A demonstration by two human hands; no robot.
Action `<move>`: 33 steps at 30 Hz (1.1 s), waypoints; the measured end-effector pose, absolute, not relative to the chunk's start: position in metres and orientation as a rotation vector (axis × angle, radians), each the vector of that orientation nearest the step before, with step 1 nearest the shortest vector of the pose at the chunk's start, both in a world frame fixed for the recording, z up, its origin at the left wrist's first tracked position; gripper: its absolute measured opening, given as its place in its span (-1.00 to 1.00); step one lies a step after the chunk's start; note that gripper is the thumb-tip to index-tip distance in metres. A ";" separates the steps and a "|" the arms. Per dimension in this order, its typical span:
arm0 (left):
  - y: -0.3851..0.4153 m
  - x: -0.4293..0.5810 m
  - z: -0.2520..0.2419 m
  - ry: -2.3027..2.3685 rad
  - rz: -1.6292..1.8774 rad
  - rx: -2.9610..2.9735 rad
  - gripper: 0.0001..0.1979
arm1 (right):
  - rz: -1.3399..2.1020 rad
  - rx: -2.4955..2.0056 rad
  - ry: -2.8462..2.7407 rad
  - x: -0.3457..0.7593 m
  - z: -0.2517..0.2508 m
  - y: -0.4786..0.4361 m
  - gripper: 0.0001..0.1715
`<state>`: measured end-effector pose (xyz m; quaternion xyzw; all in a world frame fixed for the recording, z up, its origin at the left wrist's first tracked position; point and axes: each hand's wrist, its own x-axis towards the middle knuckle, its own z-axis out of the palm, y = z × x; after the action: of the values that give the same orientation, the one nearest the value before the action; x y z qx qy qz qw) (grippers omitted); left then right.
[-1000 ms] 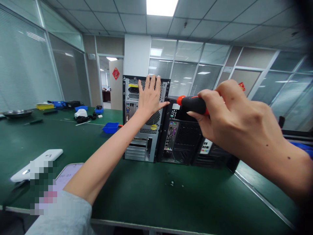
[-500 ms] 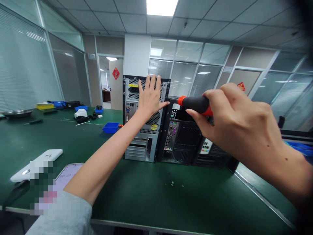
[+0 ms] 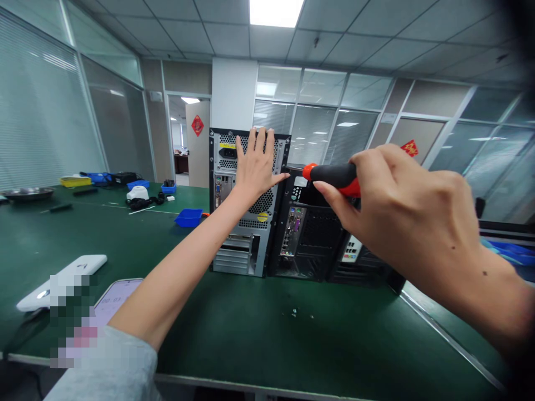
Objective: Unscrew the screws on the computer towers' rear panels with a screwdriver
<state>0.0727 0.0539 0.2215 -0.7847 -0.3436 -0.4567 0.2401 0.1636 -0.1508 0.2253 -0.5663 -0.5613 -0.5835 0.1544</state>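
Observation:
A silver computer tower (image 3: 242,223) stands upright on the green table (image 3: 267,340) with its back panel facing me. My left hand (image 3: 257,164) lies flat and open against the upper part of that panel, fingers spread. My right hand (image 3: 401,211) is closed around a screwdriver (image 3: 330,175) with a black and orange handle, held level in front of the top of a black computer tower (image 3: 311,234) that stands beside the silver one. The screwdriver's tip is hidden.
A white device (image 3: 62,278) and a phone (image 3: 115,295) lie near the table's front left. A blue bin (image 3: 189,218) sits left of the towers, with more bins, cables and a metal dish (image 3: 27,193) further back left. Small screws (image 3: 295,313) lie on the table.
My right hand with the screwdriver has shifted slightly and turned a little around the handle. My left hand has stayed flat on the silver tower.

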 end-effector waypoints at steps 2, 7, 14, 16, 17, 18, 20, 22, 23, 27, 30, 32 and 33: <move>0.055 0.073 0.221 -0.925 -1.271 -2.147 -0.09 | -1.666 -1.619 -1.593 0.162 0.225 -0.151 -0.49; 0.054 0.074 0.222 -0.938 -1.264 -2.147 -0.09 | -1.720 -1.608 -1.564 0.157 0.224 -0.153 -0.53; 0.050 0.071 0.224 -0.985 -1.199 -2.166 -0.05 | -1.700 -1.632 -1.538 0.154 0.225 -0.155 -0.55; 0.049 0.071 0.224 -0.993 -1.193 -2.176 -0.04 | -1.714 -1.621 -1.525 0.154 0.225 -0.155 -0.53; 0.050 0.071 0.224 -0.992 -1.197 -2.179 -0.05 | -1.720 -1.619 -1.520 0.154 0.225 -0.155 -0.52; 0.050 0.071 0.224 -0.985 -1.206 -2.180 -0.05 | -1.721 -1.624 -1.515 0.154 0.225 -0.155 -0.52; 0.052 0.071 0.224 -0.960 -1.237 -2.171 -0.05 | -1.712 -1.657 -1.515 0.154 0.224 -0.154 -0.53; 0.054 0.071 0.223 -0.933 -1.269 -2.157 -0.04 | -1.699 -1.689 -1.520 0.153 0.223 -0.154 -0.55; 0.055 0.071 0.222 -0.922 -1.282 -2.150 -0.03 | -1.700 -1.699 -1.520 0.152 0.222 -0.154 -0.55; 0.059 0.071 0.220 -0.910 -1.301 -2.149 -0.01 | -1.822 -1.705 -1.492 0.152 0.222 -0.156 -0.58; 0.061 0.071 0.220 -0.917 -1.293 -2.155 -0.01 | -1.932 -1.663 -1.530 0.159 0.223 -0.157 -0.67; 0.062 0.071 0.219 -0.912 -1.291 -2.156 0.00 | -1.972 -1.653 -1.567 0.164 0.224 -0.157 -0.71; 0.062 0.071 0.219 -0.909 -1.290 -2.155 0.01 | -1.991 -1.649 -1.578 0.166 0.224 -0.158 -0.73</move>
<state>0.0709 0.0616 0.2193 -0.7847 -0.3310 -0.4696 0.2330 0.1664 -0.1576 0.2237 -0.5436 -0.5201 -0.6563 0.0566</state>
